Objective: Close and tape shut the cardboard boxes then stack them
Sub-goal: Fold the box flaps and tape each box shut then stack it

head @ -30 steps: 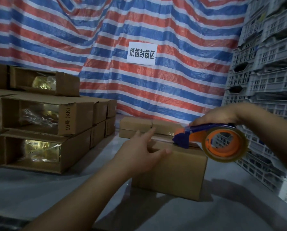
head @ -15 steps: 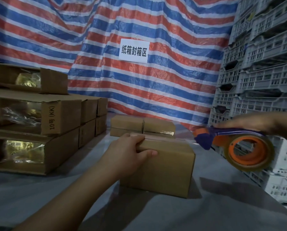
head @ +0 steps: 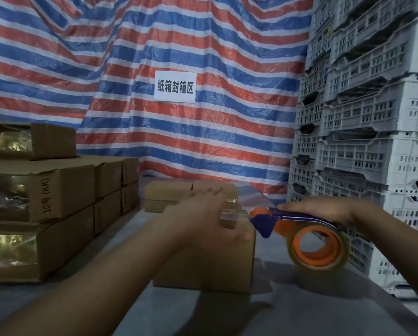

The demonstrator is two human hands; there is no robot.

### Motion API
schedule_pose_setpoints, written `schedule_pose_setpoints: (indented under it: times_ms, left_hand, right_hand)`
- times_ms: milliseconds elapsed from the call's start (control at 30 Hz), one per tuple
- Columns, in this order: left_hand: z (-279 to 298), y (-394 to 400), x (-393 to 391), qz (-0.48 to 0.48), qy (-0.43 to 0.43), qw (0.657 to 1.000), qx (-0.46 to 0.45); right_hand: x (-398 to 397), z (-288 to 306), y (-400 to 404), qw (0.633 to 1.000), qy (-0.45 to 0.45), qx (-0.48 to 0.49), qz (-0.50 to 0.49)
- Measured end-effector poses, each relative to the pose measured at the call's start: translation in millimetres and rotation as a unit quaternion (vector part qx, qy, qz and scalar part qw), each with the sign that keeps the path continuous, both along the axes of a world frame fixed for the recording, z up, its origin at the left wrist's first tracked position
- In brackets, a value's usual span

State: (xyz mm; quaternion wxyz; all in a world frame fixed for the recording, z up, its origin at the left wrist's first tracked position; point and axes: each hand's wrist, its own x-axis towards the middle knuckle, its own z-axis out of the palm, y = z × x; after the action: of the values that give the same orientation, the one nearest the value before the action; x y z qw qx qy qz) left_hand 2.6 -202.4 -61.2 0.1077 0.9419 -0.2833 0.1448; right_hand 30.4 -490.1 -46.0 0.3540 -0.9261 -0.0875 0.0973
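A closed brown cardboard box [head: 203, 265] stands on the grey table in front of me. My left hand [head: 210, 214] lies on its top, fingers spread and blurred, thumb over the front edge. My right hand [head: 324, 210] grips the blue handle of an orange tape dispenser [head: 317, 246] with a clear tape roll. The dispenser's blue nose sits at the box's upper right corner, and a strip of clear tape runs from it onto the box top.
Stacks of open cardboard boxes [head: 40, 197] with shiny packets fill the left side. Two low closed boxes [head: 169, 194] lie behind the one under my hand. Grey plastic crates [head: 363, 141] tower at the right. A striped tarp [head: 178, 132] with a white sign hangs behind.
The dispenser pulled away to the right of the box, then came back to its upper right corner. My left hand slid forward across the box top.
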Motion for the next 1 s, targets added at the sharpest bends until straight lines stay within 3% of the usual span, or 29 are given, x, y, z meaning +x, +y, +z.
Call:
schedule_pose_setpoints:
  times_ms: [133, 300, 400, 533, 600, 733, 1000]
  left_hand:
    - [-15, -31, 4, -0.041, 0.027, 0.997, 0.062]
    - [-28, -29, 15, -0.017, 0.001, 0.994, 0.105]
    - [-29, -26, 18, -0.024, -0.008, 0.995, 0.093]
    - [-33, -27, 17, -0.041, -0.017, 0.995, 0.092]
    - [-31, -28, 16, -0.047, -0.021, 0.995, 0.088]
    - [-29, -31, 14, -0.033, -0.016, 0.994, 0.102]
    - [-32, -31, 13, -0.029, -0.034, 0.994, 0.097]
  right_hand:
    - [-2, -4, -3, 1.000, -0.005, 0.000, -0.004]
    - [-7, -7, -25, 0.995, 0.004, 0.097, 0.001]
    - [-13, 7, -52, 0.999, -0.002, 0.036, -0.029]
    - [-26, 27, -24, 0.986, -0.027, -0.159, -0.032]
    - [-23, 32, 10, 0.958, -0.080, -0.273, -0.030]
    - [-17, 43, 56, 0.866, -0.171, -0.463, -0.083]
    - [-36, 46, 94, 0.756, -0.249, -0.600, -0.082]
